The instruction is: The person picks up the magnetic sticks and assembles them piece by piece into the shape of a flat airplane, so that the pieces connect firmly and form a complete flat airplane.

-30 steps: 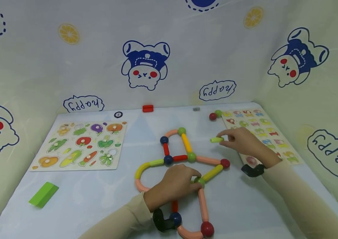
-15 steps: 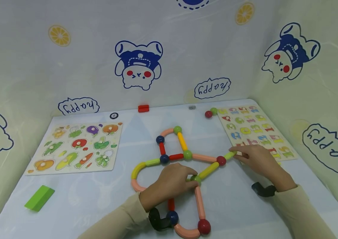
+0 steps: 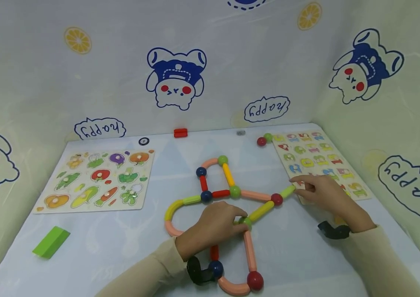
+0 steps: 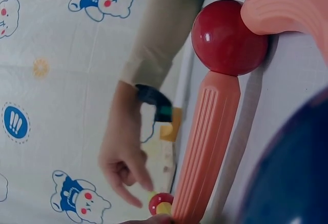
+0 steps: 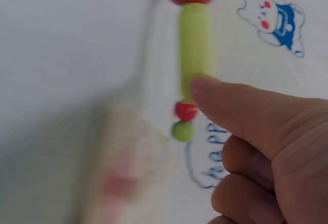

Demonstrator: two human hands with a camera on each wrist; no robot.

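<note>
My left hand pinches a light green ball in a flat figure of magnetic sticks and balls. From that ball a yellow stick runs up to a red ball, and a salmon stick runs down to another red ball. A short light green stick juts from the upper red ball toward the right. At its free end is my right hand, index finger and thumb spread apart around the tip. In the right wrist view the thumb overlaps this stick's end.
A vegetable puzzle board lies at the left, a second picture board at the right, partly under the right hand. Loose red and green balls sit at the back. A green block lies front left.
The right hand has brought the light green stick from above the table to the red ball, where it now sits. Its fingers have since spread slightly. The left hand stays on its ball.
</note>
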